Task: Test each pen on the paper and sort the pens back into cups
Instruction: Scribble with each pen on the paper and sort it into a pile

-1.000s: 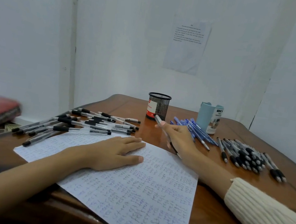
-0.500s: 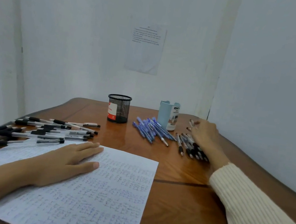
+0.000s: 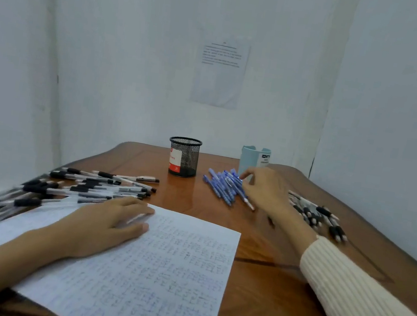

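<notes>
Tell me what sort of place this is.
Probably a bare indoor corner set up as a work desk: a brown wooden table against plain white walls, a printed white sheet stuck on the wall, and a black mesh cup and pale blue cup beside a pile of blue pens.

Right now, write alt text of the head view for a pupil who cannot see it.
A person's right hand reaches to a pile of blue pens by a light blue cup, while the left hand lies flat on a scribbled paper. Black pens lie either side; a black mesh cup stands behind.
</notes>
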`<state>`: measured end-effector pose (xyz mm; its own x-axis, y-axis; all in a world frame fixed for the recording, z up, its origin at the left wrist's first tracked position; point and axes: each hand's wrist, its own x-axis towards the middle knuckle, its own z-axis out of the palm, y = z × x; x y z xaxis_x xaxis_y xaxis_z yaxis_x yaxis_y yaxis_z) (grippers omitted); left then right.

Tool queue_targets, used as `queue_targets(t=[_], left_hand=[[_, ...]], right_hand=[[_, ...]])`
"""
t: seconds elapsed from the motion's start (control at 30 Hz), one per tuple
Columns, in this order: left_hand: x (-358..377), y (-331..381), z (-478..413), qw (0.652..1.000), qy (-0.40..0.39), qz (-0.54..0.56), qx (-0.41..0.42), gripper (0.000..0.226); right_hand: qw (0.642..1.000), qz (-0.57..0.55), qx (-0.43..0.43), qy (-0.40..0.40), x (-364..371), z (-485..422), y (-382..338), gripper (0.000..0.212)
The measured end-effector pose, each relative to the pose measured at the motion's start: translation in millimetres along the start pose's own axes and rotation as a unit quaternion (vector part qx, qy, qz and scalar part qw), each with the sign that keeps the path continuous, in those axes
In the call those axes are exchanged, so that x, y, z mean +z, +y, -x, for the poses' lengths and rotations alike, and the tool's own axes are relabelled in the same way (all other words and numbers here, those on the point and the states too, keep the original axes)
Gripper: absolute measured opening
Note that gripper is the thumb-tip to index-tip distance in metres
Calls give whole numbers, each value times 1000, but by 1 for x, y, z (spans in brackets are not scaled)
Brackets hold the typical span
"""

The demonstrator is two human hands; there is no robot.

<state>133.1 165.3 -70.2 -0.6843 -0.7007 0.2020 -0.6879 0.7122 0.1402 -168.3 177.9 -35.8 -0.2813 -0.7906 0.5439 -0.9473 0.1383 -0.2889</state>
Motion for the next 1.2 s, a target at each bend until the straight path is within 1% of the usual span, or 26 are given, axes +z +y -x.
queue_targets(t=[0.1, 0.13, 0.23, 0.27, 0.3, 0.37, 0.4, 0.47, 0.57, 0.67, 0.73, 0.77, 0.8, 0.87, 0.9, 0.97, 1.07, 1.13, 1.2], left_hand=[[-1, 1, 0, 1000, 4, -23, 1, 103], [-2, 4, -1, 999, 0, -32, 1, 96], [-4, 8, -1, 999, -3, -42, -6, 52], [-4, 9, 0, 999, 5, -41, -7, 44], [-3, 9, 0, 999, 15, -40, -9, 40], [-2, 9, 1, 999, 40, -34, -15, 33], [-2, 9, 1, 998, 49, -30, -15, 31], [-2, 10, 1, 998, 56, -27, -14, 29], [-1, 9, 0, 998, 61, -23, -11, 29], [0, 7, 0, 998, 61, -23, -7, 29], [1, 6, 0, 998, 58, -20, -6, 30], [1, 5, 0, 998, 55, -18, -7, 31], [1, 4, 0, 998, 52, -18, -7, 33], [1, 3, 0, 999, 49, -16, 0, 40], [1, 3, 0, 999, 45, -8, 8, 39], [0, 5, -1, 999, 26, 14, 36, 34], [-2, 8, -2, 996, -14, 12, 84, 43], [-5, 10, -3, 995, -34, 6, 89, 47], [-8, 13, -6, 996, -34, -2, 86, 46]], right_hand=[[995, -40, -85, -24, 23, 8, -45, 23], [992, -52, -106, -36, 33, 9, -60, 24], [977, -109, -167, -76, 59, 3, -101, 30], [969, -129, -189, -92, 64, 2, -113, 32], [961, -137, -213, -111, 69, 1, -122, 34], [948, -113, -263, -138, 77, 1, -133, 34], [944, -96, -281, -142, 80, 3, -134, 33], [946, -86, -286, -125, 86, 4, -133, 30], [955, -117, -257, -96, 91, 2, -132, 26], [958, -149, -230, -84, 88, 2, -133, 21], [953, -226, -183, -79, 81, 1, -132, 19], [942, -294, -142, -75, 75, 0, -131, 17], [921, -373, -90, -66, 68, -2, -130, 15], [853, -517, 31, -57, 51, -5, -124, 14], [820, -564, 75, -58, 43, -5, -118, 16], [782, -610, 110, -64, 27, -4, -102, 19], [741, -654, 136, -73, 15, 0, -75, 18], [730, -659, 166, -73, 11, 3, -60, 16], [728, -656, 188, -70, 9, 3, -48, 14]])
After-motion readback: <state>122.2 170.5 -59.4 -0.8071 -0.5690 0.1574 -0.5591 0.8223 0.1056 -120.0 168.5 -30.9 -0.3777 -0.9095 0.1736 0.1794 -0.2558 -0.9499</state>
